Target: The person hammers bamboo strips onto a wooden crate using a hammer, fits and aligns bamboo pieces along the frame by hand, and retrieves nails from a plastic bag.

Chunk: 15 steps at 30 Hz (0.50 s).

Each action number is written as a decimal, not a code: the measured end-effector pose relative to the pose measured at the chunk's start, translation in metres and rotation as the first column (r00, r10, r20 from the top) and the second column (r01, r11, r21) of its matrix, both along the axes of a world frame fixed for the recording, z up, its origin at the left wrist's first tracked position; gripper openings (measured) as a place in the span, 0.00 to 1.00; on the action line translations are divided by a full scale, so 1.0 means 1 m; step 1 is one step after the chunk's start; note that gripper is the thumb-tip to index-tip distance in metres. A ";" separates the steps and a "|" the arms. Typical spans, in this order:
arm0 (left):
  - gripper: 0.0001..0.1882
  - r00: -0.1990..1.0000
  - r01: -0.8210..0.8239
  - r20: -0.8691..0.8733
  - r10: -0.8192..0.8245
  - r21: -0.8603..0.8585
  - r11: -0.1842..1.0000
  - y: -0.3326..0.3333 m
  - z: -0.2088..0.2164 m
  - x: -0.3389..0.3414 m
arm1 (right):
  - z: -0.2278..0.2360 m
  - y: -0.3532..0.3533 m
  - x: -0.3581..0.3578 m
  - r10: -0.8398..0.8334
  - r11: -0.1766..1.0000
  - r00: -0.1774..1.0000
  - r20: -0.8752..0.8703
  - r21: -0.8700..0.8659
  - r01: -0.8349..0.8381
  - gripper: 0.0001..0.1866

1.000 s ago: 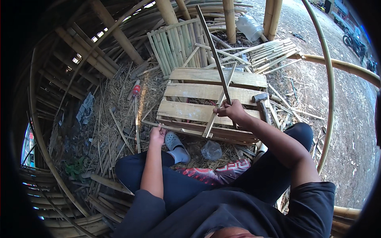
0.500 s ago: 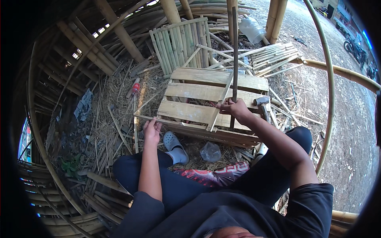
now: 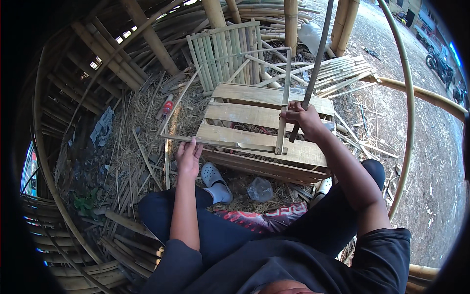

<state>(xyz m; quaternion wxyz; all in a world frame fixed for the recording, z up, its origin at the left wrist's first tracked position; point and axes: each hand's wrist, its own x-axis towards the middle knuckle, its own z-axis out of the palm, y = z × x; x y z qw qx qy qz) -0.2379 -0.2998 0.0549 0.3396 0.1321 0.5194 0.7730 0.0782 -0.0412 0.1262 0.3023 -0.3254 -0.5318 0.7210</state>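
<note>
My left hand (image 3: 188, 159) holds the near left corner of a slim rectangular frame of bamboo strips (image 3: 225, 144), fingers at the strip's edge. The frame is raised at a tilt over a slatted wooden crate (image 3: 230, 113). In my right hand (image 3: 307, 120) is a long, dark, flat bar (image 3: 319, 49), gripped near its lower end and slanting up to the right. The fingertips of that hand also meet the frame's right-hand strip. Part of the crate top is hidden behind my right hand and forearm.
A bamboo slat panel (image 3: 227, 54) leans behind the crate, with another slatted panel (image 3: 345, 71) at the far right. A red-labelled bottle (image 3: 167, 107) lies among straw and offcuts. A clear plastic bag (image 3: 260, 189) sits between my feet. Bamboo poles (image 3: 406, 98) surround the spot.
The bamboo frame has come up and tilted, its far side now showing above the crate. My right hand has shifted slightly right and up, and the dark bar leans from upright to the right.
</note>
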 end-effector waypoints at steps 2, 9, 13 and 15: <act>0.11 0.999 0.025 0.044 -0.024 -0.019 1.000 0.002 0.004 0.011 | 0.005 0.002 0.004 -0.049 0.997 0.986 0.161 0.061 0.039 0.18; 0.14 0.994 0.093 0.064 -0.089 -0.052 0.994 0.001 -0.017 0.051 | -0.019 0.013 0.034 -0.228 0.974 0.851 0.473 0.119 0.195 0.27; 0.13 0.986 0.095 0.144 -0.081 -0.093 0.991 0.004 -0.028 0.064 | -0.050 0.015 0.054 -0.237 0.971 0.803 0.547 0.148 0.186 0.29; 0.14 0.984 0.108 0.153 -0.091 -0.106 0.988 0.005 -0.031 0.067 | -0.078 0.016 0.065 -0.230 0.973 0.801 0.553 0.123 0.195 0.27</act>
